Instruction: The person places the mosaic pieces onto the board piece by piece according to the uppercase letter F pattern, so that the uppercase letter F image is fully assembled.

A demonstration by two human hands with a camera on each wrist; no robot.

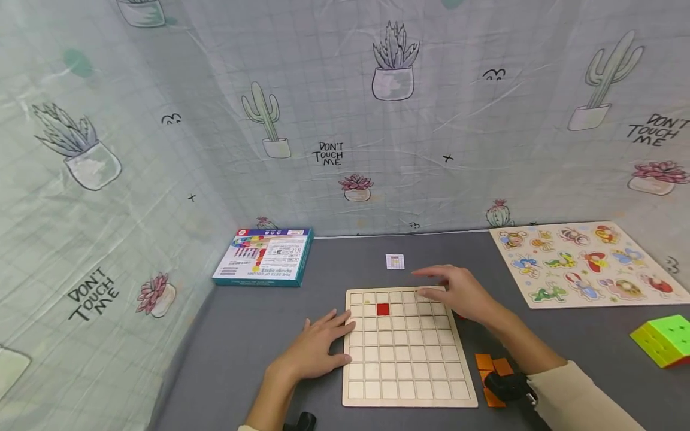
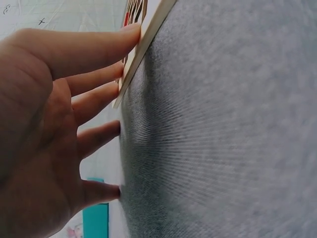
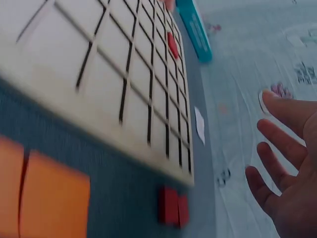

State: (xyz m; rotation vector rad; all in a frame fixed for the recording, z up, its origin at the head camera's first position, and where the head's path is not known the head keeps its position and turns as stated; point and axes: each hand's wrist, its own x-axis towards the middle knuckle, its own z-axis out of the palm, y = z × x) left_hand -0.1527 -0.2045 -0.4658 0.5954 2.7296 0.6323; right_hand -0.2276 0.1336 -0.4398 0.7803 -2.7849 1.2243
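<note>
A pale wooden grid board (image 1: 399, 355) lies flat on the grey table. One red square tile (image 1: 383, 309) sits in a cell of its second row, toward the left. My left hand (image 1: 318, 347) rests at the board's left edge, thumb and some fingertips touching the rim, fingers spread. Above the board's far right corner hovers my right hand (image 1: 458, 293), its fingers extended and holding nothing. In the right wrist view, red tiles (image 3: 172, 206) lie beside the board's corner, mostly hidden by the hand in the head view. Several orange tiles (image 1: 484, 361) lie right of the board, partly behind the right wrist strap.
A small printed card (image 1: 395, 261) lies beyond the board. At the back left is a boxed set (image 1: 264, 257); at the back right, an insect puzzle board (image 1: 587, 263). A cube puzzle (image 1: 663, 340) stands at the right. A patterned curtain (image 1: 334, 78) hangs behind.
</note>
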